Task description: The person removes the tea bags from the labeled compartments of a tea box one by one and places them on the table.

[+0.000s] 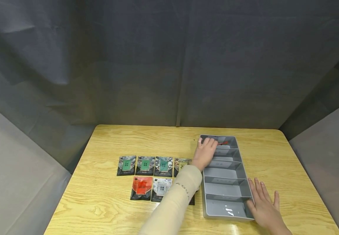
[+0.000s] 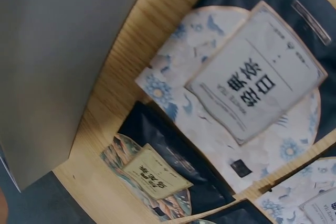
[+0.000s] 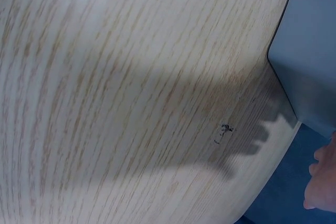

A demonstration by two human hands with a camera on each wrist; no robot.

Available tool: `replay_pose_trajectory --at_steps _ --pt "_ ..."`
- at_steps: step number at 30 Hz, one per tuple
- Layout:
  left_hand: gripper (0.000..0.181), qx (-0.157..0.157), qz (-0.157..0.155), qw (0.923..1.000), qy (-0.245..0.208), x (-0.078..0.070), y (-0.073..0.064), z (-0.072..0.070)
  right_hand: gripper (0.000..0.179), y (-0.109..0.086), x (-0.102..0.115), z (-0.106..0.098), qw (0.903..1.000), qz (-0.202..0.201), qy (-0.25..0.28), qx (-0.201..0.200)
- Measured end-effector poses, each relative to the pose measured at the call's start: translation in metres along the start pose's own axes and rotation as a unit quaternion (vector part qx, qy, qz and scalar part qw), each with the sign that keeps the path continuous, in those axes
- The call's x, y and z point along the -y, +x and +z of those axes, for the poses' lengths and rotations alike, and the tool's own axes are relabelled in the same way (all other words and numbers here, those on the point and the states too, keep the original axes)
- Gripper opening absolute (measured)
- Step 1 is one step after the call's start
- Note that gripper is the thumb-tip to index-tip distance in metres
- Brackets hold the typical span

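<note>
My left hand [image 1: 206, 151] reaches over the far left corner of a grey divided tray [image 1: 220, 217]. Its fingers bend down at the farthest compartment, where a small red piece [image 1: 224, 143] shows; the fingertips are hidden, so I cannot tell whether they hold anything. The right hand [image 1: 264, 205] lies along the tray's right side near its front corner, fingers stretched out and touching the wall. In the left wrist view, a white tea packet [image 2: 257, 72] and a yellow-labelled packet [image 2: 157, 174] lie beside the tray wall [image 2: 58, 61].
Left of the tray, tea packets lie in two rows: green-labelled ones [image 1: 126, 165], a red one [image 1: 141, 188] and a white one [image 1: 162, 188] among them. My left sleeve [image 1: 172, 202] covers part of the rows. Grey curtain [image 1: 140, 65] hangs behind the wooden table [image 1: 99, 209].
</note>
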State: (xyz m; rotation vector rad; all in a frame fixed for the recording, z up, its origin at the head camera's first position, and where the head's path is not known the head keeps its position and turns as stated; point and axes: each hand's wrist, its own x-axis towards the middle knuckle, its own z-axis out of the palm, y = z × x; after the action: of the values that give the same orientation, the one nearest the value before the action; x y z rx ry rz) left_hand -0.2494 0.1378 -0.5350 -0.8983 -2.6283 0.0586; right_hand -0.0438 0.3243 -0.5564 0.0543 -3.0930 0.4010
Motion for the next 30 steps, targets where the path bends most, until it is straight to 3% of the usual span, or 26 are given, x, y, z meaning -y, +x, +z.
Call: replay_pose_trajectory --at_steps 4,10,16,22,30 --pt "0.022 -0.057 0.007 0.9984 0.002 0.005 -0.004 0.001 0.066 0.0 -0.001 0.0 1.0 -0.004 0.0 -0.003" --pt "0.023 -0.148 0.002 0.989 0.004 0.012 -0.008 -0.004 0.066 -0.001 -0.001 -0.001 1.0 -0.003 -0.005 -0.001" --pt "0.026 -0.177 0.0 0.9838 -0.031 0.021 -0.014 -0.012 0.066 0.0 0.0 -0.001 1.0 0.001 -0.008 0.006" --pt "0.023 -0.231 -0.009 0.9718 -0.05 0.032 -0.024 -0.013 0.067 -0.001 -0.001 -0.002 0.9999 0.0 -0.009 0.004" --pt "0.015 -0.268 -0.014 0.9586 -0.094 0.056 -0.05 -0.024 0.067 -0.001 -0.001 -0.001 1.0 -0.003 -0.005 -0.001"
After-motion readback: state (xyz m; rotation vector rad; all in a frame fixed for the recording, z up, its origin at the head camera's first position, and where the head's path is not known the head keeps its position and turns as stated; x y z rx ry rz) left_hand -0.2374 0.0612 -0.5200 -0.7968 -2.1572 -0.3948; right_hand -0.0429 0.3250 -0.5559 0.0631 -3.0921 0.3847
